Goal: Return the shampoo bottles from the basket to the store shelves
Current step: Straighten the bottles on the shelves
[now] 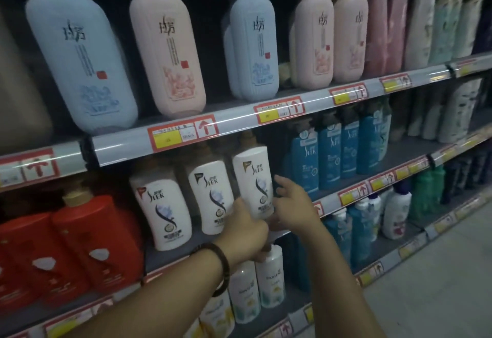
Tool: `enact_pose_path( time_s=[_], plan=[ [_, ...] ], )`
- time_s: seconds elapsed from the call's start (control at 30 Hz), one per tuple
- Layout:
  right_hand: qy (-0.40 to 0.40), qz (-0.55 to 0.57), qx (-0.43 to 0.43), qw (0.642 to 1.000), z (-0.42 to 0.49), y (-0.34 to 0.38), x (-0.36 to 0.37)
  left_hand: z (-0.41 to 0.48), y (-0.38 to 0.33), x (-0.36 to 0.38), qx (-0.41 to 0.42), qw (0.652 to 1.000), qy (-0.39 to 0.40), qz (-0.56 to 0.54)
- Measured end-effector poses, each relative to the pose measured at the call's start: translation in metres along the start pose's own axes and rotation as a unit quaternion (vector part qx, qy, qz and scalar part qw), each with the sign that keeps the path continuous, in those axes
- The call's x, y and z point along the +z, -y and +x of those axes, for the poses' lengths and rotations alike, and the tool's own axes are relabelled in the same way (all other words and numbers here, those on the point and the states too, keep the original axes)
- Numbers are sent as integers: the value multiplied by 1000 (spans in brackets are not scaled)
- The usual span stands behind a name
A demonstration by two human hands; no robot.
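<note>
Bottle: white SLEK shampoo bottle (254,180), upright at the middle shelf (205,240) front edge.
Left hand (247,228): fingers wrapped round its base.
Right hand (292,204): fingers spread, loose, against its side.
Risk: early release tips it off the lip.

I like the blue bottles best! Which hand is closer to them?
Right. The right hand sits just left of the blue Slek bottles, beside the white Slek bottle; the left hand grips that bottle's base, farther left.

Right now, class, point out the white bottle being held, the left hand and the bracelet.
white bottle (253,175), head view, front label.
left hand (249,231), head view, back of the hand.
bracelet (227,267), head view, beads on the wrist.
</note>
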State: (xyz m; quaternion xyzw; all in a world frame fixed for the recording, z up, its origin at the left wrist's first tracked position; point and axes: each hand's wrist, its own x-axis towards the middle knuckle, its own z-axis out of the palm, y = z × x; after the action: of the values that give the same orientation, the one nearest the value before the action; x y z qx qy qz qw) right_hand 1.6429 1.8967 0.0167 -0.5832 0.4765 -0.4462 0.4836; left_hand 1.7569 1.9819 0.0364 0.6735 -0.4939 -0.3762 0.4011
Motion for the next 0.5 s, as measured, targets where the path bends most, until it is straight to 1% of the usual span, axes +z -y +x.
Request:
enact_pose_path(
  time_s=[0.07,0.17,0.23,0.3,0.4,0.5],
  plan=[
    [-5,-21,-20,1000,2,-11,4,8,2,6,23,999,-36,-10],
    [5,0,-36,999,5,-23,10,16,4,14,56,996,-74,-19],
    [8,2,-47,999,7,-23,10,18,4,20,48,996,-72,-17],
    [5,-3,-52,999,8,-24,10,16,4,24,41,998,-53,-11],
    [-28,6,-57,998,5,-26,3,15,5,26,42,999,-23,-3],
    [-13,39,-52,998,-4,-27,-6,19,9,24,54,998,-25,3]
  ],
)
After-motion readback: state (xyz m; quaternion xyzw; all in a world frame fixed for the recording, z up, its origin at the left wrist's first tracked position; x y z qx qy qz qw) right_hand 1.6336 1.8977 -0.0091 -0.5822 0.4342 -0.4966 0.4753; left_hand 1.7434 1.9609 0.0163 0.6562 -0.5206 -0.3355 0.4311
